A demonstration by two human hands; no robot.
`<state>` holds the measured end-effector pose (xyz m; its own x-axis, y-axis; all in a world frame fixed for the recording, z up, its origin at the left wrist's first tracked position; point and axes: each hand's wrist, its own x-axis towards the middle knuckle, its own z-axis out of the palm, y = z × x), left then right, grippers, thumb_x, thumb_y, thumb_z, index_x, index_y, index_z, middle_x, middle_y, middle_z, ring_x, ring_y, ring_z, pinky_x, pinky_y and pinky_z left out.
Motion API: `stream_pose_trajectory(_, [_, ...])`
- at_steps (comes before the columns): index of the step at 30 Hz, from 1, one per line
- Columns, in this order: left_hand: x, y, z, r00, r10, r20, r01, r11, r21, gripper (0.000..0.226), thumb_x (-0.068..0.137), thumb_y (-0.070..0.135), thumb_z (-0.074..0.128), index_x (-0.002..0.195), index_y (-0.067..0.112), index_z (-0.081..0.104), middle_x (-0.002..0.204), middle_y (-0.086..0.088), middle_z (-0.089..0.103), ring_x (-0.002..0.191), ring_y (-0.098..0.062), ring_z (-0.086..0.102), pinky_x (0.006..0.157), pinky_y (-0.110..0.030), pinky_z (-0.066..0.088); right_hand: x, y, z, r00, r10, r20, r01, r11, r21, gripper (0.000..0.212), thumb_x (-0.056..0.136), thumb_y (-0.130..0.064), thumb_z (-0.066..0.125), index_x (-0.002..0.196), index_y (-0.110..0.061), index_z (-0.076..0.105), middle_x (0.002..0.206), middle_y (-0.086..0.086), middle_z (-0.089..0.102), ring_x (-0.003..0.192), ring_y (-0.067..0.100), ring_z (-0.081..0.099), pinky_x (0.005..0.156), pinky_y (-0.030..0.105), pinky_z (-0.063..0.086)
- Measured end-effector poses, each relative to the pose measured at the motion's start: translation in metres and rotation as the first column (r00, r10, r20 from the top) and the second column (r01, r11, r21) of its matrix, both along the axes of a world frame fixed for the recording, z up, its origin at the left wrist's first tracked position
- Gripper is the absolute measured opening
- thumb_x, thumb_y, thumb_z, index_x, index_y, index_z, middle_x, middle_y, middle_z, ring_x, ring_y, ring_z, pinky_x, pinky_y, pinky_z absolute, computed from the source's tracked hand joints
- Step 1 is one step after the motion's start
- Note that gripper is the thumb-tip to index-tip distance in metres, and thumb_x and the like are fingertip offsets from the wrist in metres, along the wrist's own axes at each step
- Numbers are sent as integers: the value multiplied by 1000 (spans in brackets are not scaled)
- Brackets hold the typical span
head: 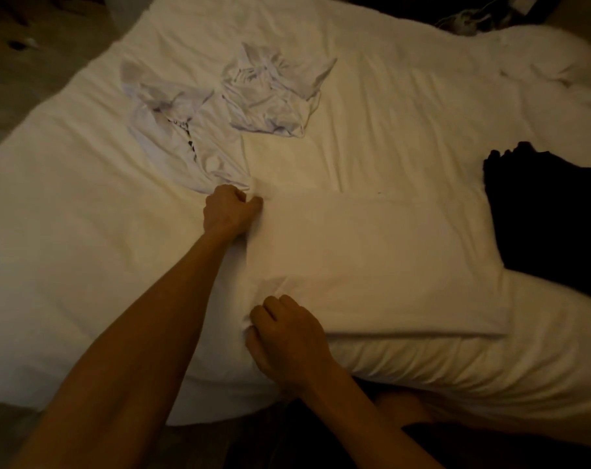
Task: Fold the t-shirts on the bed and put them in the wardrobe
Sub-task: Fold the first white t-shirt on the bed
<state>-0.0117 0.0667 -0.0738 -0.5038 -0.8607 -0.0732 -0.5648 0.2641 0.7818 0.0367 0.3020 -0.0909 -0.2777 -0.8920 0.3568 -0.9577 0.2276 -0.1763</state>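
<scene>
A white shirt (372, 258) is laid flat across the middle of the bed (67, 248), its length running from the hands toward 3 o'clock. Its left edge is held at both ends. The far corner is pinched in the curled fingers of the left hand (231, 211), at the shirt's 10 o'clock. The near corner is bunched in the closed right hand (287, 336), at its 7 o'clock.

The step in hand is judged to be a fold of this edge across toward 3 o'clock. It would be done best if both corners were lifted together and the edge kept taut between them, so that no slack is folded in. The edge should then be set down square to the opposite side, and the creases gathered by the right hand smoothed out.

White lies on white here, and it cannot be told whether the duvet is caught in either grip. That should be checked before anything is raised.

A crumpled shirt (172, 130) lies at 11 o'clock, its hem just beside the left hand, so care is needed that it is not dragged along. A second crumpled shirt (270, 96) lies at 12 o'clock, and a black cloth (551, 225) at 3 o'clock. The two crumpled shirts are not yet folded. No wardrobe is in view.
</scene>
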Motion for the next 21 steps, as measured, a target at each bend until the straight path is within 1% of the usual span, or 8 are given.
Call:
stream_pose_trajectory(2, [-2,0,6,998,2,-59,0,999,42,32,81,34,71,62,15,53,60,-5,56,63,-27,60,64,-38,49,1,4,8,993,-41,107,50,995,-81,12,87,-23,59,79,-15,57,75,2,53,66,20,50,53,33,41])
stream_pose_trajectory(4, [-7,5,18,991,21,-135,-11,997,78,28,80,32,71,65,12,58,62,-9,57,62,-27,61,64,-39,52,-2,13,20,959,-82,273,133,975,-177,11,88,-21,59,80,-14,59,73,0,55,65,15,50,58,25,43])
stream_pose_trajectory(6, [-16,16,34,977,43,-208,-22,994,104,25,81,30,72,73,8,66,68,-7,61,63,-20,59,67,-36,53,-10,27,33,901,-138,412,256,935,-246,11,87,-19,63,77,-16,58,69,-4,54,62,5,44,61,7,33])
stream_pose_trajectory(8, [-29,32,53,964,46,-263,-17,994,113,24,83,29,73,75,7,68,72,-2,63,66,-14,59,71,-33,53,-23,45,44,851,-199,486,359,896,-263,13,85,-23,63,75,-18,56,66,-8,54,61,2,42,62,1,28])
stream_pose_trajectory(10, [-43,51,70,953,54,-297,-20,993,117,23,83,29,72,74,9,67,71,1,63,67,-12,59,71,-33,53,-38,65,53,824,-241,513,420,867,-268,14,85,-31,59,75,-20,57,65,-11,55,60,2,44,61,0,28])
stream_pose_trajectory(13, [-70,85,89,940,56,-337,-6,989,147,29,81,29,70,80,0,71,70,-5,66,66,-17,61,70,-37,55,-64,99,61,792,-298,533,494,826,-271,14,84,-34,60,76,-22,58,64,-12,58,59,6,50,57,4,33])
stream_pose_trajectory(17, [-113,137,106,926,22,-378,41,987,158,34,84,31,68,77,-3,68,65,-7,60,60,-17,57,62,-34,48,-102,145,65,722,-424,547,623,743,-246,18,84,-29,70,73,-23,57,62,-7,62,57,13,58,55,32,47])
stream_pose_trajectory(21, [-160,190,111,923,-43,-381,106,984,146,34,86,31,67,78,-2,69,68,-12,65,60,-15,58,56,-24,44,-139,192,64,634,-479,607,709,673,-210,19,85,-25,73,73,-21,59,61,-6,61,58,13,59,56,35,49])
